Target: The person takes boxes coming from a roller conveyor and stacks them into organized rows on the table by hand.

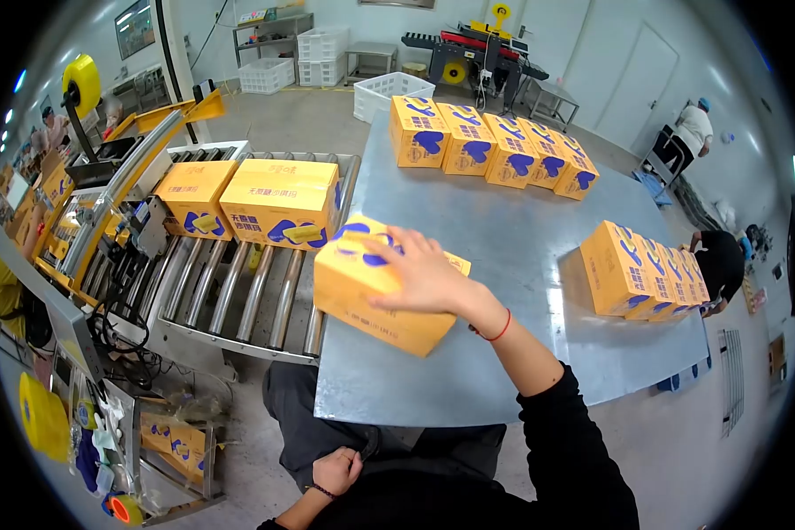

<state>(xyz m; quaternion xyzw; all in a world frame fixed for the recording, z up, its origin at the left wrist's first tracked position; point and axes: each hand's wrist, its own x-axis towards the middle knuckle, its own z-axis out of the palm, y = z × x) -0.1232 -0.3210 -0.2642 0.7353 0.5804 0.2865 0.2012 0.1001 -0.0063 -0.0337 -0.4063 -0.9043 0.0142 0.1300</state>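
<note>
My right hand [424, 274], with a red string on its wrist, rests on a yellow carton [371, 309] at the table's left edge. Its fingers are spread over the carton's surface, with the thumb toward the near side. This carton sits at an angle, close to the roller conveyor's end. My left hand [336, 470] is curled closed over my lap, below the table edge, and nothing shows in it. Two more yellow cartons, a near one [281, 203] and one behind it [194, 199], stand on the conveyor rollers [256, 287] to the left.
The metal table [495, 238] bears a row of several yellow cartons [468, 141] at its far side and another row [618, 269] at right. A taping machine [106, 203] spans the conveyor. One person [720, 269] bends beyond the right row; another person [693, 132] stands farther back.
</note>
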